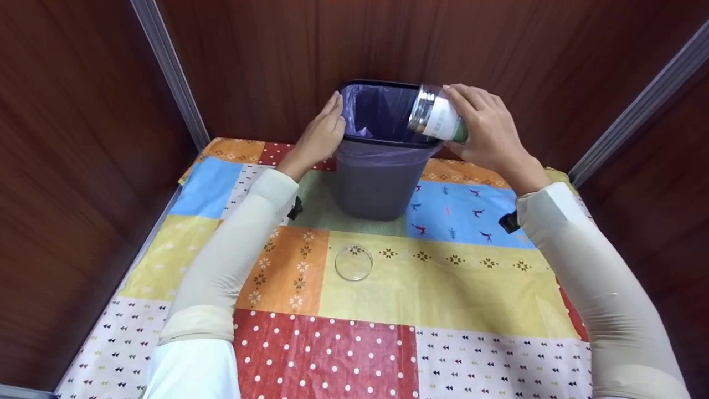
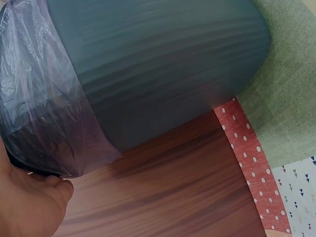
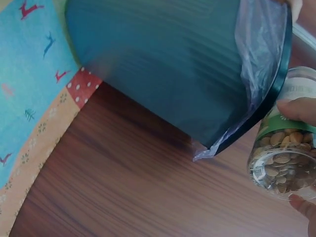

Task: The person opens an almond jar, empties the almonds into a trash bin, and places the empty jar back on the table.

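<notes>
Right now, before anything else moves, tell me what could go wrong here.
The jar is tilted in the right hand, neck end toward the bin beside its right edge, so nuts might land outside if they spill.

The bin could shift or tip if bumped; the left hand touches only its upper left side.

The clear round piece on the patterned cloth is hard to see and might get knocked.

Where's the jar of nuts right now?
Head view, right of centre: the jar of nuts is tilted on its side at the right rim of the lined bin, held in the right hand.
</notes>
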The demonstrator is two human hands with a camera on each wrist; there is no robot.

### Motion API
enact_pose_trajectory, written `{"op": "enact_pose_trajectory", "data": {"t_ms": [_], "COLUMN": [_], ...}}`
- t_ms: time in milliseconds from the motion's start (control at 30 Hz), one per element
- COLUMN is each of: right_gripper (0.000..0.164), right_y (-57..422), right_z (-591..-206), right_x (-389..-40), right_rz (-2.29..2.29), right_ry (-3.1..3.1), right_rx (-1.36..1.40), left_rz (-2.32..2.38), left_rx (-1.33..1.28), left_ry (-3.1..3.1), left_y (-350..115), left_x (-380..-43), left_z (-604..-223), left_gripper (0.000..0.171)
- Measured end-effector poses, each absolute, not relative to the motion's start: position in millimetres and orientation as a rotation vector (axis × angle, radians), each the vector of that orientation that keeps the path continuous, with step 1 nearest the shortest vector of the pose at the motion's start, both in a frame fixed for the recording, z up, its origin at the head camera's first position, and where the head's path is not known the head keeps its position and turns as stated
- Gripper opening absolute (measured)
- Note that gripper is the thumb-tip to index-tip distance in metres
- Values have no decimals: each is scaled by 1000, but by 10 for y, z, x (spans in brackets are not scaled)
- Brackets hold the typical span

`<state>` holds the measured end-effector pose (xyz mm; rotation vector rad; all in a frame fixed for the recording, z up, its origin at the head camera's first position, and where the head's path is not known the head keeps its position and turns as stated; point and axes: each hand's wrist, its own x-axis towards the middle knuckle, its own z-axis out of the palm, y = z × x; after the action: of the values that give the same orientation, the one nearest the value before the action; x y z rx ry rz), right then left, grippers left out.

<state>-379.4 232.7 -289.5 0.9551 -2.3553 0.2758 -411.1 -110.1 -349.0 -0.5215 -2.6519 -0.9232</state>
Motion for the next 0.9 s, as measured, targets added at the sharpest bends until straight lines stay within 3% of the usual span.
{"op": "enact_pose_trajectory", "data": {"t_ms": [900], "right_gripper": [100], "right_y": [2312], "right_z": [-2821], "right_x": [-3953], "right_rz": [206], "right_ry": [-2399], "right_rx": [1006], "left_rz": [-893], "left_rx": [-551], "left_ry": [-2623], "left_y": [-1095], "left_x": [-4154], "left_z": [-3514], "left_gripper": [54]}}
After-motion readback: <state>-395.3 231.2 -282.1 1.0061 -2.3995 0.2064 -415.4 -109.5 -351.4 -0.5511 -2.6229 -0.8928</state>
